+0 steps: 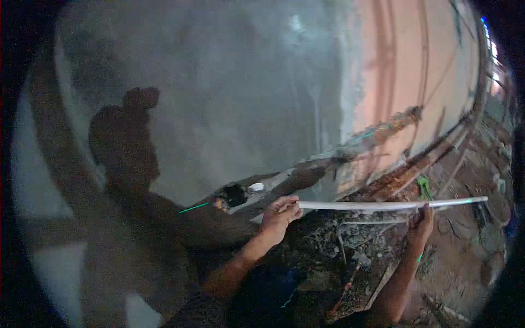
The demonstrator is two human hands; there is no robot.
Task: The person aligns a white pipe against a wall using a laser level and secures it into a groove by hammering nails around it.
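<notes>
Setting: grey plastered wall (pixel 229 93) in dim light, with broken rubble (pixel 355 246) heaped along its foot.
Pipe: long thin white plastic pipe (pixel 391 205), held level in the air in front of the wall's base and above the rubble; it runs from the left hand out past the right hand, and its far end sticks out to the right.
Left hand: left hand (pixel 280 214) is closed around the pipe's near end, fingers curled over the top of it.
Right hand: right hand (pixel 421 223) reaches up from below and touches the pipe's underside further along; whether its fingers wrap the pipe fully I cannot tell.
Groove: rough chiselled channel (pixel 383 131) cut into the wall, climbing to the right just behind the pipe, its edges ragged.
Opening: dark hole (pixel 235 195) in the wall just left of the left hand, with a small white object (pixel 256 187) beside it.
Green mark: bright green line (pixel 193 208) on the wall left of the hole.
Shadow: dark shadow of a person (pixel 123 142) falls on the wall at the left.
Far wall: pinkish wall section (pixel 404 60) to the right of the grey plaster.
</notes>
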